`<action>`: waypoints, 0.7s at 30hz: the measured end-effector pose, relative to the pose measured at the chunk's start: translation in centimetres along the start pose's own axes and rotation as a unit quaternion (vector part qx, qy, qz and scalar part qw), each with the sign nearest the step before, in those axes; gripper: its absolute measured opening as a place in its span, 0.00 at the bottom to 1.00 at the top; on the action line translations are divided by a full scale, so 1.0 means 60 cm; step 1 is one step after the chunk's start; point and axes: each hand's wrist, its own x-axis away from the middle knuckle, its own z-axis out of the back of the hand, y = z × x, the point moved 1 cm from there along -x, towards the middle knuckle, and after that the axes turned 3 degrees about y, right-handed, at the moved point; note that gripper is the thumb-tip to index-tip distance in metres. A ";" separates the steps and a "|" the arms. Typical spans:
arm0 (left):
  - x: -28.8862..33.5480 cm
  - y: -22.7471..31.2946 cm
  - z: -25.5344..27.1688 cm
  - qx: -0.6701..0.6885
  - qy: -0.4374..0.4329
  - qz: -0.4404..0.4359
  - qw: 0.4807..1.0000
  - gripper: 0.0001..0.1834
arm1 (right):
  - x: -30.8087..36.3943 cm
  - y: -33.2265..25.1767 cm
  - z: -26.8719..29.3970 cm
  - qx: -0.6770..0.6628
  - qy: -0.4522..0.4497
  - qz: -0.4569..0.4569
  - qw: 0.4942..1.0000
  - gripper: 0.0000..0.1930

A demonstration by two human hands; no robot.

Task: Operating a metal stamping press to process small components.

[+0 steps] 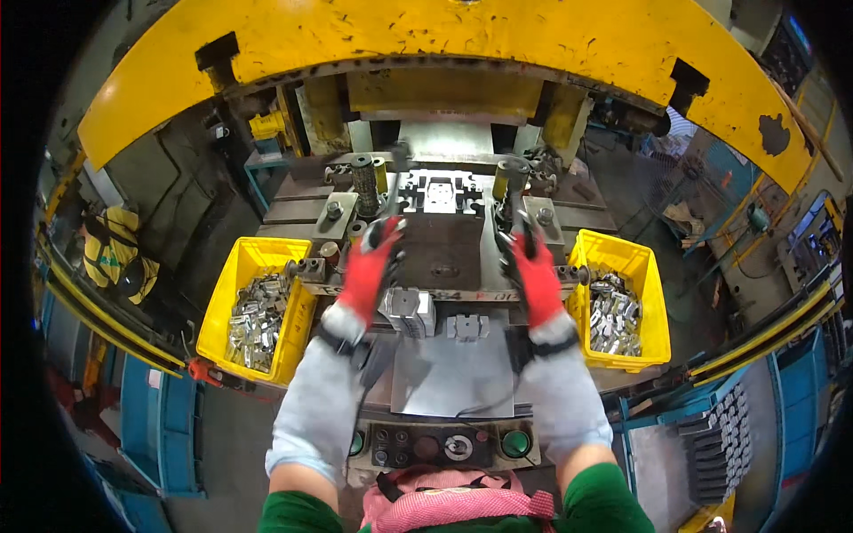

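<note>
A curved yellow steel press frame (462, 31) spans the top of the view, above a dark steel die bed (442, 244). On either side stand a yellow plastic left bin (216, 311) and a yellow plastic right bin (657, 306), each holding silvery metal scraps. On the table (380, 377), nearest the body, lies a flat grey metal sheet (453, 382). The left hand (378, 253) and right hand (533, 262), in red gloves with dark fingers, reach over the bed's two sides, well apart. Both are blurred, so I cannot tell whether either grip is closed or holding anything. A bright, cut-out metal shape (440, 194) sits beyond them, between the upright guide posts. A stack of grey metal pieces (409, 311) stands near the left wrist, just beside a lower notched grey piece (468, 327).
</note>
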 end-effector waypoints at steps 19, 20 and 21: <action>0.346 -0.086 0.237 -0.116 0.313 0.068 0.940 0.14 | 0.269 0.167 0.046 0.044 -0.117 -0.280 0.952 0.22; 0.359 -0.092 0.248 -0.105 0.297 0.075 0.946 0.14 | 0.276 0.158 0.054 -0.001 -0.132 -0.302 0.944 0.24; 0.376 -0.094 0.257 -0.103 0.317 0.076 0.940 0.14 | 0.281 0.136 0.048 -0.025 -0.100 -0.291 0.951 0.24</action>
